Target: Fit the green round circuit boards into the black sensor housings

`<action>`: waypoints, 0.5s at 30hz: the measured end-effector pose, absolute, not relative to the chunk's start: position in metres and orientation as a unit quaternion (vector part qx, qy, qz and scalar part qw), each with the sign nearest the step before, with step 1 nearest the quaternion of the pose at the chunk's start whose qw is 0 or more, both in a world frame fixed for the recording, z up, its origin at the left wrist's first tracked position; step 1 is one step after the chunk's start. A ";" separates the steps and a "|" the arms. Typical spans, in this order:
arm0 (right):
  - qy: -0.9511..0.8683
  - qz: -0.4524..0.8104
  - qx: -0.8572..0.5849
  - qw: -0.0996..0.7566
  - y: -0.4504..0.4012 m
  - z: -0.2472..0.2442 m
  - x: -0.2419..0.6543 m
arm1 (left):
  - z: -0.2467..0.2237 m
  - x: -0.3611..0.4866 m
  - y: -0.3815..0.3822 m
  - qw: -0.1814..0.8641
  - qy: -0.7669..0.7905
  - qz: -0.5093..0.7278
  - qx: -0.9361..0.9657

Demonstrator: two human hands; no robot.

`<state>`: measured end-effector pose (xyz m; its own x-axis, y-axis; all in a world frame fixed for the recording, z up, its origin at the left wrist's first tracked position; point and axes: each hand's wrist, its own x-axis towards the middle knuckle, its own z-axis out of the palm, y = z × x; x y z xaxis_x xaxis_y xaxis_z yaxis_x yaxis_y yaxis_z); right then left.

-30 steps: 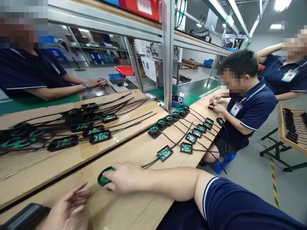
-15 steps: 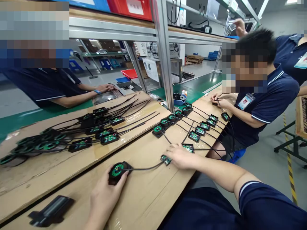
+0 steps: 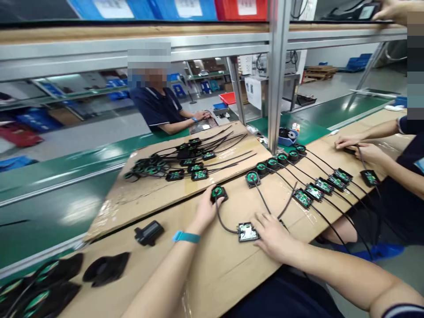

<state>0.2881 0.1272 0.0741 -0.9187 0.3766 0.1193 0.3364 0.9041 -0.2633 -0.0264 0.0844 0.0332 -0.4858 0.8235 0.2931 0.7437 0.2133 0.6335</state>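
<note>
My left hand [image 3: 206,207], a teal band on its wrist, grips a round black housing [image 3: 218,193] with a green board inside. A black cable [image 3: 222,224] curves from it to a rectangular black box with a green circuit board [image 3: 247,231]. On the right edge of that box rest the fingers of my right hand [image 3: 270,234], bent over it; part of the box is hidden beneath them. Just beyond, another round housing [image 3: 253,178] lies on the cardboard with its cable running toward my right hand.
Several round housings [image 3: 282,158] and boxed boards [image 3: 314,191] line the right side. More cabled units [image 3: 198,174] lie on the left cardboard. A black part [image 3: 149,232] is at left. A metal post [image 3: 277,79] rises behind; a co-worker's hands [image 3: 359,148] are at right.
The view has swung left. My left hand has carried the round housing forward, closer to the row of housings. The cabled box now lies flatter, more of its board showing beside my right hand.
</note>
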 end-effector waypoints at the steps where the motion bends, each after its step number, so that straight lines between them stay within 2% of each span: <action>1: -0.970 0.114 -0.191 0.098 0.130 0.072 0.297 | 0.031 -0.026 0.089 0.050 0.774 0.375 0.508; 6: -0.944 0.069 -0.300 0.117 0.143 0.055 0.354 | 0.017 -0.019 0.096 0.022 0.759 0.408 0.507; 11: -0.955 0.074 -0.275 0.082 0.186 0.069 0.385 | 0.009 -0.009 0.093 -0.027 0.756 0.431 0.492; 15: -0.937 -0.007 -0.321 0.138 0.212 0.087 0.383 | 0.008 -0.012 0.093 -0.029 0.761 0.409 0.503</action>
